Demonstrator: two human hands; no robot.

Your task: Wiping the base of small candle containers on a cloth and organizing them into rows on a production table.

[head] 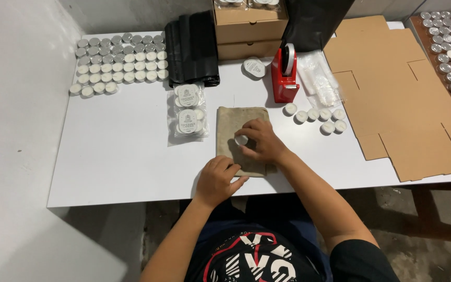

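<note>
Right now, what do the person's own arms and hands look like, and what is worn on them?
Both the left hand and the right hand are bare: no gloves, and no rings, watch or bracelet that I can make out. The forearms are uncovered. A short black sleeve shows at the right upper arm, part of a black shirt with a red and white print.

The table [121, 156] is white, and the cloth [233, 125] on it is a dull khaki-tan. The tea lights [116, 60] have white wax in silver cups; the tape dispenser [284, 78] is bright red, and the folded bags [191, 47] are black. The flattened carton [398, 94] is plain brown cardboard, and the person's shirt [257, 256] is dark with a red and white print.
</note>
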